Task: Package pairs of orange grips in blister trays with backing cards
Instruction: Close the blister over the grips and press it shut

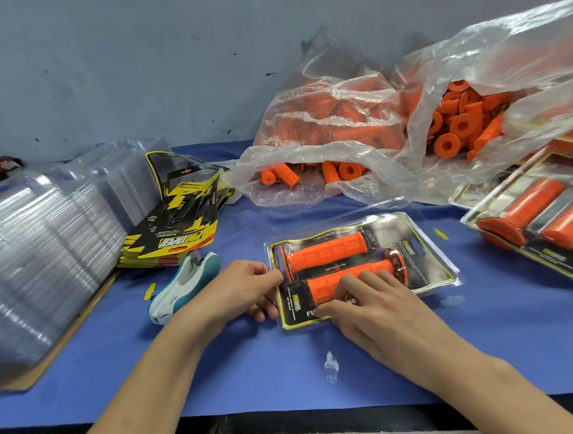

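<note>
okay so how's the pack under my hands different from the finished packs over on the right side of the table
The pack under the hands lies alone in the middle of the blue mat, while the finished packs are piled at the right edge, partly out of frame. The left hand pinches the middle pack's near-left edge and the right hand presses on its lower grip; nothing touches the finished packs. Both kinds hold two orange grips in clear blister over a black and yellow card.
</note>
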